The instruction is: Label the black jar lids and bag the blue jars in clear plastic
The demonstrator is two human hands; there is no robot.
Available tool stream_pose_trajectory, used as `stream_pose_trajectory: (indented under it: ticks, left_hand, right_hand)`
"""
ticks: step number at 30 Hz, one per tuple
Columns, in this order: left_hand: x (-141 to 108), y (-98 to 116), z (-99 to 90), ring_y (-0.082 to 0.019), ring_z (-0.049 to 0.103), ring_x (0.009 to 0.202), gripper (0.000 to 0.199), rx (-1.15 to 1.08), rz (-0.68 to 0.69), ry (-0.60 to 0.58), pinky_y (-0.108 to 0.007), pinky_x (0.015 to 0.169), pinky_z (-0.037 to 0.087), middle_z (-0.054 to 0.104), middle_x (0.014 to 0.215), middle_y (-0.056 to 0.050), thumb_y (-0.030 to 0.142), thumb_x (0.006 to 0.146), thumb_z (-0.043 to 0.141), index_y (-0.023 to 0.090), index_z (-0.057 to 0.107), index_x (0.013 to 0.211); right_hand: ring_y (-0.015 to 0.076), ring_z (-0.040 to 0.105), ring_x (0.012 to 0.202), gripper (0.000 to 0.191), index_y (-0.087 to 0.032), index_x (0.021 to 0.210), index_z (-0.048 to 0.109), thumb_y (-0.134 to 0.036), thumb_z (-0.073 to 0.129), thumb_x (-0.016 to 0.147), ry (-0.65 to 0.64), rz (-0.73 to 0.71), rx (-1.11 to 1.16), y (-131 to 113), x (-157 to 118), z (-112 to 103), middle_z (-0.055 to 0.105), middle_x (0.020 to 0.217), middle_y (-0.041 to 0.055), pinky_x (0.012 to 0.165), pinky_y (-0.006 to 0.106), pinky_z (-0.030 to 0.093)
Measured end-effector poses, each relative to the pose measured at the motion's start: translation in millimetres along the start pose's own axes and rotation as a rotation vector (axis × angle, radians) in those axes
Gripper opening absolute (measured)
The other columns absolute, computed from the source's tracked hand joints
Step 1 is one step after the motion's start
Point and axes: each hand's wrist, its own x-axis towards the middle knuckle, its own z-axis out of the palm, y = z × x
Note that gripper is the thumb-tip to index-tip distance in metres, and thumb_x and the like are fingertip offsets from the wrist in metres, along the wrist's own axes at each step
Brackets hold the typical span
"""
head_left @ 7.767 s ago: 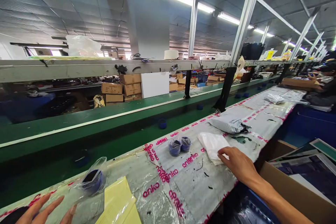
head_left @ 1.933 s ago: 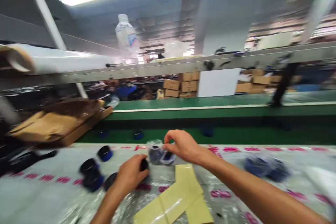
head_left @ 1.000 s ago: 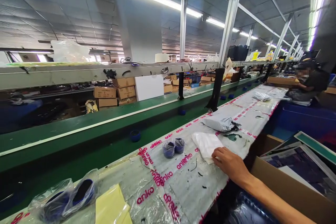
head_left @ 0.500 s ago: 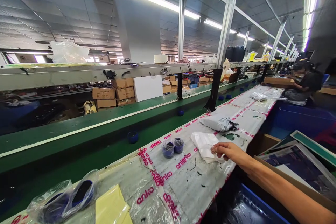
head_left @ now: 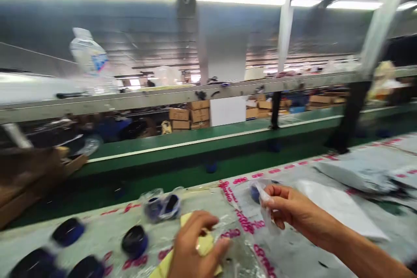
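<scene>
Between thumb and fingers, my right hand (head_left: 288,206) pinches a small thin plastic bag (head_left: 265,208), whitish and see-through. Behind that bag a blue round piece (head_left: 254,193) partly shows on the bench. My left hand (head_left: 195,243), slightly blurred, is open over yellow paper (head_left: 205,245) and clear film, its thumb and fingers apart. Beyond it lies a pair of dark blue round pieces in clear plastic (head_left: 162,206). A loose dark blue round piece with a black top (head_left: 134,242) sits left of my left hand. Right of my right hand is a white bag stack (head_left: 339,208).
A bench covered in pink-printed film (head_left: 241,221) runs across the front. Several more dark blue pieces (head_left: 68,231) lie at left. Behind runs a green conveyor (head_left: 182,173) with a metal rail (head_left: 146,97) above it. A grey-white package (head_left: 358,171) lies at right.
The view has swung left. My right hand has moved off the white stack with a thin plastic bag in its fingers. My left hand has come into view.
</scene>
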Motion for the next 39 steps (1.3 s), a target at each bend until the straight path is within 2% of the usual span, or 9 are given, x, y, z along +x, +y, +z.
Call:
stream_pose_trajectory:
  ticks: [4,10,20,23,26,30,32,34,39]
  left_hand:
    - [7,3,20.1,-0.020,0.065,0.083,0.037,-0.430,-0.171,0.028,-0.028,0.075,0.050,0.071,0.094,-0.004,0.035,0.066,0.082,0.022,0.068,0.098]
    - [-15,-26,-29.0,-0.014,0.058,0.066,0.028,-0.491,-0.218,0.231,-0.024,0.065,0.043,0.065,0.069,-0.002,0.038,0.072,0.080,0.016,0.063,0.074]
    - [-47,-66,-90.6,-0.014,0.060,0.071,0.033,-0.506,-0.243,0.514,-0.023,0.062,0.049,0.066,0.085,-0.003,0.044,0.077,0.075,0.018,0.054,0.073]
    - [-51,-72,-94.9,-0.015,0.060,0.070,0.021,-0.283,-0.248,0.579,-0.025,0.064,0.049,0.065,0.084,-0.002,0.034,0.079,0.068,0.020,0.053,0.074]
    - [-54,-73,-103.8,-0.018,0.063,0.076,0.004,0.262,-0.271,0.571,-0.028,0.072,0.048,0.067,0.082,-0.001,0.021,0.084,0.055,0.022,0.060,0.083]
    - [-54,-76,-124.0,-0.021,0.068,0.090,0.026,0.790,-0.271,0.521,-0.030,0.077,0.048,0.072,0.098,-0.004,0.013,0.090,0.045,0.025,0.062,0.105]
    - [-51,-80,-133.6,-0.021,0.069,0.092,0.027,0.897,-0.224,0.510,-0.029,0.077,0.048,0.072,0.100,-0.004,0.012,0.091,0.045,0.024,0.062,0.109]
    - [-47,-83,-141.3,-0.019,0.070,0.089,0.024,0.930,-0.191,0.522,-0.027,0.076,0.048,0.072,0.096,-0.002,0.013,0.091,0.049,0.024,0.062,0.108]
    - [-35,-93,-151.7,-0.018,0.069,0.087,0.017,0.987,-0.185,0.619,-0.028,0.075,0.048,0.071,0.096,-0.001,0.015,0.094,0.051,0.023,0.060,0.105]
  right_hand:
    - [0.0109,0.048,0.059,0.036,-0.019,0.081,0.063,-0.051,0.080,0.079,-0.296,0.045,-0.015,17,36,73,0.057,0.070,-0.0017,0.055,0.022,0.042]
    - [0.0154,0.056,0.069,0.041,-0.018,0.079,0.065,-0.057,0.076,0.081,-0.530,0.047,-0.123,26,69,143,0.062,0.075,0.0019,0.060,0.025,0.047]
    - [0.0168,0.062,0.066,0.041,-0.019,0.078,0.059,-0.057,0.076,0.074,-0.516,0.014,-0.192,32,92,207,0.067,0.070,0.0022,0.057,0.025,0.048]
    - [0.0149,0.059,0.057,0.034,-0.020,0.079,0.056,-0.048,0.075,0.074,-0.498,0.060,-0.131,39,94,218,0.066,0.063,0.0009,0.053,0.024,0.047]
    - [0.0119,0.053,0.053,0.026,-0.020,0.087,0.057,-0.035,0.071,0.070,-0.465,0.114,-0.030,44,97,229,0.061,0.062,-0.0031,0.049,0.022,0.046]
    - [0.0085,0.044,0.053,0.028,-0.019,0.093,0.059,-0.034,0.069,0.071,-0.512,0.197,0.068,46,108,244,0.052,0.069,-0.0058,0.046,0.019,0.042]
    - [0.0084,0.043,0.053,0.030,-0.018,0.092,0.059,-0.044,0.067,0.080,-0.577,0.128,-0.024,47,118,251,0.048,0.068,-0.0063,0.046,0.019,0.041]
    - [0.0098,0.047,0.054,0.031,-0.017,0.097,0.060,-0.047,0.062,0.088,-0.594,-0.105,-0.362,50,130,258,0.049,0.066,-0.0064,0.048,0.020,0.043]
    - [0.0187,0.063,0.077,0.010,-0.018,0.101,0.064,-0.019,0.065,0.091,-0.351,-0.643,-1.095,61,154,272,0.067,0.083,0.0013,0.067,0.028,0.046]
